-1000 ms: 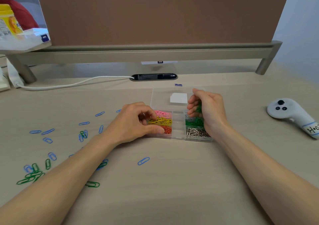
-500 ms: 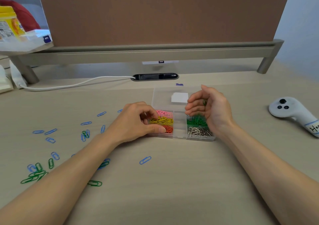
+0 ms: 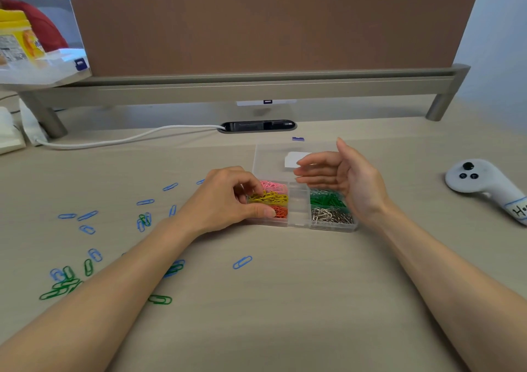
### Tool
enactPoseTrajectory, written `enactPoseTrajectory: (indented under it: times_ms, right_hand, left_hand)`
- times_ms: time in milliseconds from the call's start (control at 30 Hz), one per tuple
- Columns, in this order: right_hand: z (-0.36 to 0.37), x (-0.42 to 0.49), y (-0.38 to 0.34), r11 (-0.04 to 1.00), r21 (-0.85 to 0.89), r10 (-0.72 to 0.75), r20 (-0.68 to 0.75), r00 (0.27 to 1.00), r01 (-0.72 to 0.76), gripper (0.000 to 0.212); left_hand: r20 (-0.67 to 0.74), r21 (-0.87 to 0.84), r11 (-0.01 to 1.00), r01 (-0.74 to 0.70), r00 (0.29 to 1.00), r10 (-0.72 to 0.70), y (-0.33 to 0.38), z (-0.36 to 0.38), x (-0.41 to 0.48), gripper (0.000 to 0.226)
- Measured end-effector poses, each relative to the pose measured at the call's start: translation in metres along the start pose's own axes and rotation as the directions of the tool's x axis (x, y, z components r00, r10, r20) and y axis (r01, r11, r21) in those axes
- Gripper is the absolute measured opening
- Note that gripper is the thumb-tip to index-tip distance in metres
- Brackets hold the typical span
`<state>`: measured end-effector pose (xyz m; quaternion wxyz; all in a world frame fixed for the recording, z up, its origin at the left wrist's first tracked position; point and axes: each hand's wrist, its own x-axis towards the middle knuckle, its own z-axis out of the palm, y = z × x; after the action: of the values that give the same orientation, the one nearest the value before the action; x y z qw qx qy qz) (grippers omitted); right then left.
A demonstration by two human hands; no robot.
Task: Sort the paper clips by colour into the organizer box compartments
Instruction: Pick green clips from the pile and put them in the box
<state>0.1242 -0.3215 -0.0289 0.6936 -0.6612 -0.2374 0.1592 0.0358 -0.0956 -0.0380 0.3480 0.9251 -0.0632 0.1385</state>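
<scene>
The clear organizer box (image 3: 298, 224) lies open on the desk, its lid (image 3: 269, 160) folded back. It holds pink clips (image 3: 273, 185), yellow clips (image 3: 271, 197) and orange clips (image 3: 281, 211) on the left, green clips (image 3: 326, 199) and silver clips (image 3: 330, 215) on the right. My left hand (image 3: 225, 200) grips the box's left side, thumb at the orange compartment, fingers curled over the yellow one. My right hand (image 3: 348, 177) hovers over the green compartment with straight fingers, holding nothing. Loose blue clips (image 3: 85, 216) and green clips (image 3: 61, 289) lie scattered at the left.
A single blue clip (image 3: 242, 262) lies in front of the box and a green one (image 3: 159, 299) by my left forearm. A white controller (image 3: 484, 183) rests at the right. A white cable (image 3: 128, 139) runs to a desk grommet (image 3: 258, 126) behind the box.
My right hand rose from the green compartment and its fingers straightened; the green clip seen in it before is gone from it. My left hand stayed on the box.
</scene>
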Motion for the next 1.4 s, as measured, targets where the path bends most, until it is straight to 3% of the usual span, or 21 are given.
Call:
enactPoseTrajectory:
  times_ms: [133,267,400,467,533,633,833,1000,1133,1267,1400]
  right_hand:
    - [0.0,-0.002,-0.001,1.0,0.011,-0.022,-0.026,0.999,0.023,0.066]
    - [0.0,-0.001,-0.004,0.998,-0.012,-0.066,-0.177,0.982,0.065,0.054]
    - [-0.005,-0.002,-0.009,0.979,-0.187,-0.121,-0.185,0.975,0.086,0.039]
    - [-0.012,-0.002,-0.014,0.888,-0.448,-0.162,-0.098,0.982,0.102,0.03]
    - [-0.021,0.0,-0.02,0.728,-0.678,-0.142,0.005,0.99,0.108,0.018]
    - [-0.026,0.0,-0.022,0.601,-0.791,-0.063,0.093,0.994,0.112,0.014]
    - [-0.028,0.002,-0.017,0.53,-0.842,0.009,0.118,0.993,0.095,0.02]
    - [-0.033,0.001,-0.024,0.598,-0.8,0.012,0.076,0.997,0.054,0.014]
    - [-0.03,-0.002,-0.025,0.553,-0.83,0.081,0.137,0.987,0.07,0.012]
    - [-0.027,0.001,-0.033,0.617,-0.784,0.005,0.093,0.996,0.07,0.012]
    - [0.002,0.009,-0.043,0.624,-0.764,-0.043,0.178,0.983,0.165,0.011]
  left_hand:
    - [0.0,0.003,1.0,-0.001,1.0,0.001,0.0,0.0,0.0,0.037]
    - [0.01,0.004,1.0,0.0,1.0,0.0,0.0,-0.001,0.001,0.035]
    - [0.018,0.015,1.0,0.0,1.0,0.0,0.0,-0.002,0.0,0.036]
    - [0.021,0.019,1.0,-0.006,1.0,0.005,0.0,-0.002,-0.001,0.037]
    - [0.024,0.017,1.0,-0.014,1.0,0.014,0.0,-0.003,-0.001,0.038]
    - [0.028,0.022,1.0,-0.018,0.999,0.018,0.002,-0.003,-0.002,0.037]
    - [0.044,0.042,0.999,-0.01,0.999,0.008,0.003,-0.004,-0.003,0.038]
    - [0.048,0.042,0.999,-0.009,0.999,0.007,0.002,-0.004,-0.002,0.041]
    - [0.041,0.039,0.999,-0.014,0.999,0.012,0.003,-0.006,-0.003,0.036]
    - [-0.005,0.046,0.999,-0.018,1.0,0.018,0.005,-0.017,-0.004,0.024]
    - [-0.074,0.07,0.998,0.005,0.997,0.001,0.004,-0.043,-0.011,0.012]
